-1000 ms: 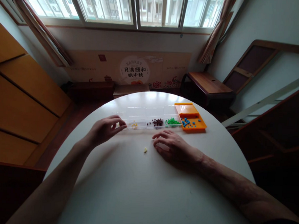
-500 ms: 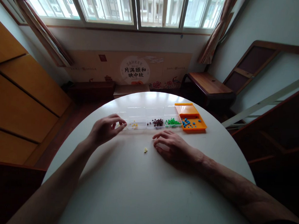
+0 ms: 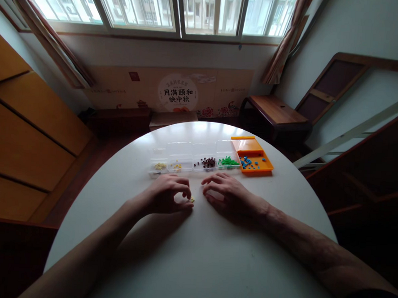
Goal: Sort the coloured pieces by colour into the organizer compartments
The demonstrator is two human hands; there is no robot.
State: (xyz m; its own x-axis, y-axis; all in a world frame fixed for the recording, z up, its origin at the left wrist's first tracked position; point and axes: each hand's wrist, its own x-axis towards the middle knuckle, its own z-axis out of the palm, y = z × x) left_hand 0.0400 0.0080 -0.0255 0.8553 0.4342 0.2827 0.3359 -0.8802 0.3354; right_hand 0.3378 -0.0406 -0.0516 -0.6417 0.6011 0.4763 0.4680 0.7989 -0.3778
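Up close, left hand (image 3: 167, 196) fingers pinching pale beads (image 3: 192, 200), right hand (image 3: 231, 198) spread, poster (image 3: 178, 94) "月满颐和映中秋"

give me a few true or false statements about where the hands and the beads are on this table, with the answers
1. The left hand pinches at the pale beads lying loose on the table. True.
2. The right hand is inside the orange tray. False: it rests flat on the table, apart from the tray.
3. The green beads sit in the compartment next to the orange tray. True.
4. The blue beads lie in a clear compartment. False: they lie in the orange tray.
5. The dark beads are scattered loose on the table. False: they sit in a clear compartment.
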